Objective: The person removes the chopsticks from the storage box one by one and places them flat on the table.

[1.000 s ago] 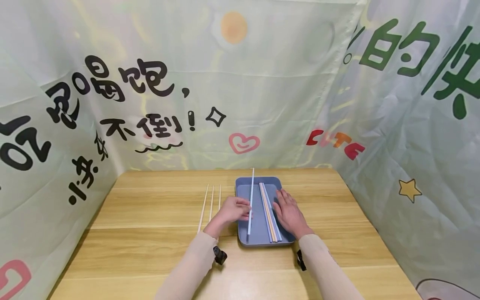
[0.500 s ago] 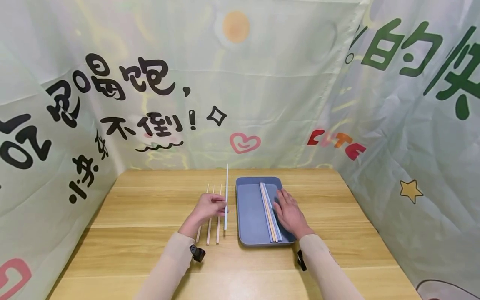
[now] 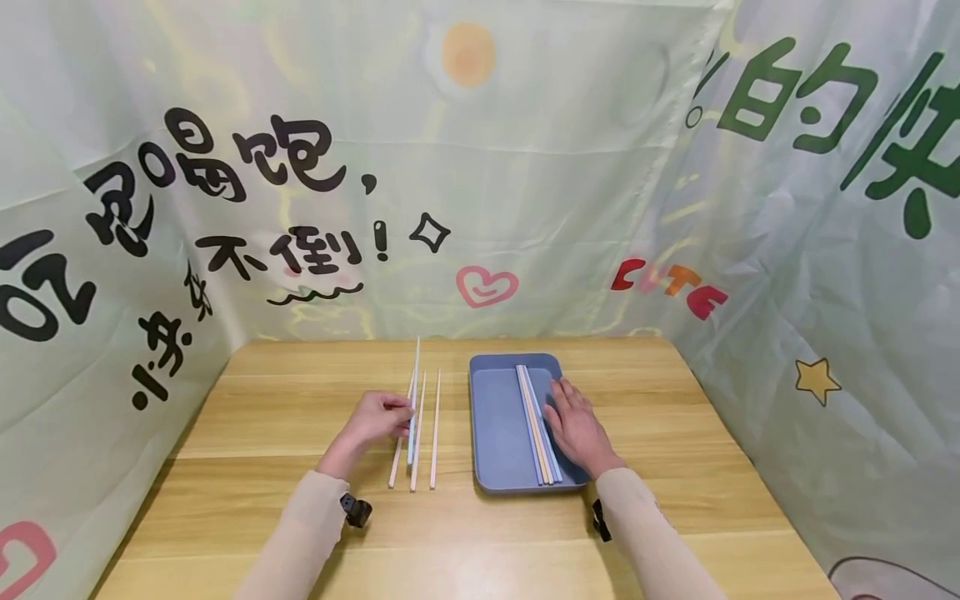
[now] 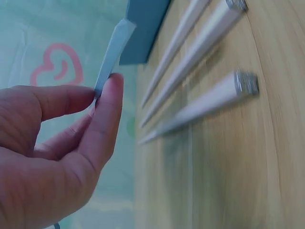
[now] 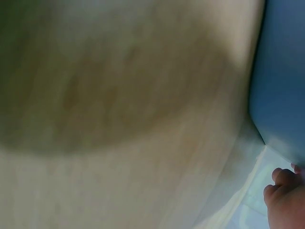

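Note:
Between thumb and fingers, my left hand (image 3: 378, 415) pinches a light blue chopstick (image 3: 416, 367), held above the table. Below and beside it lie three pale pink chopsticks (image 3: 435, 433), spread apart with their thick ends toward me. In the left wrist view the held chopstick (image 4: 113, 52) slants up from the fingertips, and the pink chopsticks (image 4: 205, 106) show square ends. My right hand (image 3: 581, 425) rests with extended fingers along the right side of a blue-grey tray (image 3: 495, 442). Inside the tray, several chopsticks (image 3: 536, 417) in blue, pink and yellowish tones lie side by side.
The wooden table (image 3: 600, 558) is bordered by printed fabric (image 3: 555, 208) at the back and both sides. A small black device (image 3: 356, 510) sits at the left wrist, and another (image 3: 601, 522) at the right.
My left hand has carried the light blue chopstick from over the tray leftward, past two pink chopsticks, to the leftmost ones. My right hand has stayed at the tray.

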The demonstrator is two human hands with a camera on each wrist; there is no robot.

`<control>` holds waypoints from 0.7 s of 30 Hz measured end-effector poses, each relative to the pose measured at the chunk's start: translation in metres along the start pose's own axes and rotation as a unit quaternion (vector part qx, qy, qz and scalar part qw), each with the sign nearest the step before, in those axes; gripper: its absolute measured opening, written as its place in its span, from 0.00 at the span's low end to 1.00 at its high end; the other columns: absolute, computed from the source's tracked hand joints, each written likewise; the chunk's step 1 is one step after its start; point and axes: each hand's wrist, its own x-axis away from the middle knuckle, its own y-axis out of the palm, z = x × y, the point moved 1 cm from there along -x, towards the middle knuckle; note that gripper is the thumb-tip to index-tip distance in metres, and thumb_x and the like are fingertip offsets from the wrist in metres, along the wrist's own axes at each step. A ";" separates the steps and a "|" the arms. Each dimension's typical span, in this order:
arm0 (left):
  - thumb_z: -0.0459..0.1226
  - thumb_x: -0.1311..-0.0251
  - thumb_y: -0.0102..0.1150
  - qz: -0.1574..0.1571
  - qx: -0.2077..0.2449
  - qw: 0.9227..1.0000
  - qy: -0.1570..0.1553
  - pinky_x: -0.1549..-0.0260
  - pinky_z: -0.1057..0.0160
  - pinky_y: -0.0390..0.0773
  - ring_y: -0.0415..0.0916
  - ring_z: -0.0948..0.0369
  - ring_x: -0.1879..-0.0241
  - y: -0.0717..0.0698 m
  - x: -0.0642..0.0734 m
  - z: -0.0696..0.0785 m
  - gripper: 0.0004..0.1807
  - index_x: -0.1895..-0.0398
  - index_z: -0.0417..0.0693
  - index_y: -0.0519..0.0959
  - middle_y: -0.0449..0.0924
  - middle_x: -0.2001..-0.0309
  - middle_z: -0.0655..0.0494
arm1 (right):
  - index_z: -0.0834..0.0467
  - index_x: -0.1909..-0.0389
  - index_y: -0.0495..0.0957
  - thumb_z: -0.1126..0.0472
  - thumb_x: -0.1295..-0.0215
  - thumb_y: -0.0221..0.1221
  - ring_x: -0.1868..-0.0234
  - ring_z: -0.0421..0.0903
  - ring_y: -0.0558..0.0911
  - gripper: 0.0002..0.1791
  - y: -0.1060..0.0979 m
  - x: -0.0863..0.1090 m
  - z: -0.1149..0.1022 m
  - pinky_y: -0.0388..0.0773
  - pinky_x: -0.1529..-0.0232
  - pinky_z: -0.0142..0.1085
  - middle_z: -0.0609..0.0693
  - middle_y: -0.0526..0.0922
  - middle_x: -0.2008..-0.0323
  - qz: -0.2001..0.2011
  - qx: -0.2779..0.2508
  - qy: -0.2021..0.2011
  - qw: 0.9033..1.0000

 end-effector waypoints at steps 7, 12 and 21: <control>0.24 0.32 0.61 0.015 -0.039 0.999 -0.001 0.69 0.63 0.89 0.84 0.61 0.74 -0.019 0.004 -0.004 0.13 0.49 0.22 0.83 0.87 0.61 0.32 | 0.68 0.20 0.58 0.52 0.15 0.48 0.20 0.71 0.60 0.33 0.000 -0.004 -0.003 0.58 0.20 0.64 0.71 0.57 0.20 -0.007 0.002 -0.001 1.000; 0.24 0.34 0.62 0.034 -0.085 0.996 0.009 0.69 0.59 0.90 0.85 0.61 0.75 -0.027 0.007 -0.007 0.11 0.52 0.23 0.85 0.88 0.60 0.32 | 0.68 0.21 0.59 0.53 0.16 0.49 0.20 0.70 0.60 0.33 0.000 -0.005 -0.005 0.58 0.20 0.64 0.71 0.58 0.20 -0.003 0.000 -0.003 1.000; 0.24 0.38 0.63 0.045 -0.127 0.991 0.003 0.72 0.61 0.90 0.86 0.59 0.77 -0.033 0.012 -0.009 0.08 0.59 0.26 0.87 0.89 0.70 0.40 | 0.68 0.21 0.59 0.53 0.15 0.48 0.20 0.70 0.60 0.32 0.003 -0.002 -0.002 0.58 0.20 0.63 0.71 0.58 0.20 0.002 0.004 0.002 1.000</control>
